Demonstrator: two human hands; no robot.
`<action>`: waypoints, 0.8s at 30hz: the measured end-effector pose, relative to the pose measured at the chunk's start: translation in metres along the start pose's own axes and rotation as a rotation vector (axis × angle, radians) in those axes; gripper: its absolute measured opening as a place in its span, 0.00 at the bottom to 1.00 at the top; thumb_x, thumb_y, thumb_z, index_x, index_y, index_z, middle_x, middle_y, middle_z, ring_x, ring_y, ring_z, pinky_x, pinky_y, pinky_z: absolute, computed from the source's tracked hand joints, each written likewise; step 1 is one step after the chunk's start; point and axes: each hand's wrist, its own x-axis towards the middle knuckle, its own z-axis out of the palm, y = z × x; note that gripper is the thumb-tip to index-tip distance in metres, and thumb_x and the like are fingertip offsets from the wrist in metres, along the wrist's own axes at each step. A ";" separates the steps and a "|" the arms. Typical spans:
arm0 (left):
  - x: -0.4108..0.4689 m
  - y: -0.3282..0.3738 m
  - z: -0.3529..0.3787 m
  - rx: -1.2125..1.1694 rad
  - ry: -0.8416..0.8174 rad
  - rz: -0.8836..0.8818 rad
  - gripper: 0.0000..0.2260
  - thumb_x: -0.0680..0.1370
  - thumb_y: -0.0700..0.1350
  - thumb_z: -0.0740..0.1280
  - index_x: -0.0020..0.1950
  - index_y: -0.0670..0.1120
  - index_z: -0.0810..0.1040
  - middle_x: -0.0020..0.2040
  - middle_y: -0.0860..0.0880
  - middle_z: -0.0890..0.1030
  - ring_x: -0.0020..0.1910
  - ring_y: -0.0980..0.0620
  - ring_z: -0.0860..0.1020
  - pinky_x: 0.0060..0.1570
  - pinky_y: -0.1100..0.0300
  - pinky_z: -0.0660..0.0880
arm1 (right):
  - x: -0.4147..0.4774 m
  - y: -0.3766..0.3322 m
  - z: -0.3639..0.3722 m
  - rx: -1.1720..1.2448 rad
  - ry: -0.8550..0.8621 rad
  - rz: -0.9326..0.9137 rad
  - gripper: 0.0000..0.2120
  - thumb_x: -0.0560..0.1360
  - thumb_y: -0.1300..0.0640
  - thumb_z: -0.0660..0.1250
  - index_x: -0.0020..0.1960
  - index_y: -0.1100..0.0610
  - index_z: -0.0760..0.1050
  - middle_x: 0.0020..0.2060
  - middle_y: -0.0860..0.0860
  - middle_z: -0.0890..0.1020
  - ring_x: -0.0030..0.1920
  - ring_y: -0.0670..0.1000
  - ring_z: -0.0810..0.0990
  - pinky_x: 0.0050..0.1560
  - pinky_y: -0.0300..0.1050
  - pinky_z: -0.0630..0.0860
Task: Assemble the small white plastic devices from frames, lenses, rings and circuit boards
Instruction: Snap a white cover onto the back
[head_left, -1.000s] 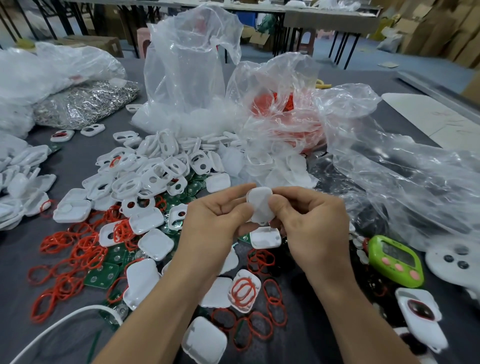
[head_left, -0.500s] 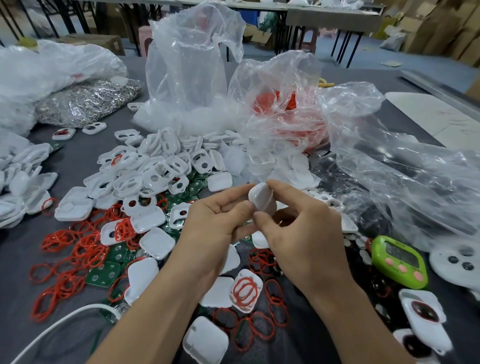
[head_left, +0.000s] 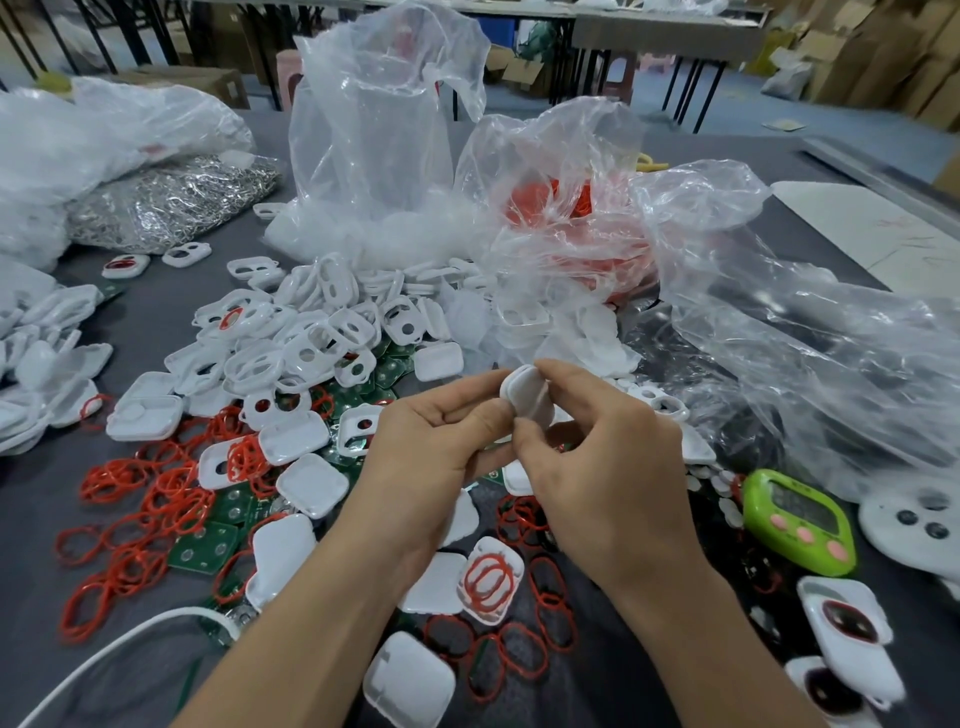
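While both hands pinch the white device in the air above the table, the step in hand looks like snapping two shell halves together: a seam shows along the part's upper edge.

Left hand: thumb and forefinger curled onto the part's left side. Right hand: forefinger hooked over the top, thumb pressing the lower edge, remaining fingers loosely curled with nothing else in them.

The part sits between the two hands, just in front of the heap of frames. Red rings and circuit boards are scattered on the table to the left.

To do it well: line up the corners first, then squeeze round the perimeter in short steps, not one hard pinch in the middle. Watch the seam for an even gap. Cannot tell from here whether ring and board are seated inside, so if a corner resists, reopen rather than force it. Grip firmly: the part is small and smooth, and a dropped one would get lost among the frames.
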 end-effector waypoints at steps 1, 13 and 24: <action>0.000 0.000 0.000 -0.007 0.000 -0.001 0.11 0.79 0.37 0.69 0.58 0.43 0.86 0.55 0.41 0.87 0.55 0.44 0.86 0.50 0.60 0.82 | 0.000 0.000 0.000 0.004 -0.008 0.010 0.24 0.72 0.44 0.70 0.67 0.45 0.79 0.46 0.43 0.88 0.39 0.43 0.85 0.46 0.47 0.84; 0.001 0.000 0.003 -0.001 -0.009 -0.009 0.13 0.73 0.42 0.72 0.57 0.44 0.87 0.54 0.41 0.87 0.53 0.46 0.87 0.47 0.63 0.82 | -0.002 -0.005 -0.003 -0.110 0.021 0.017 0.17 0.72 0.45 0.72 0.60 0.45 0.81 0.41 0.45 0.87 0.41 0.49 0.85 0.45 0.49 0.82; -0.002 0.004 0.003 -0.024 0.036 -0.019 0.14 0.74 0.38 0.71 0.60 0.42 0.85 0.54 0.41 0.87 0.52 0.45 0.87 0.45 0.62 0.82 | -0.003 -0.005 0.000 -0.121 0.007 -0.038 0.23 0.74 0.43 0.67 0.68 0.47 0.80 0.41 0.48 0.88 0.40 0.49 0.85 0.46 0.48 0.83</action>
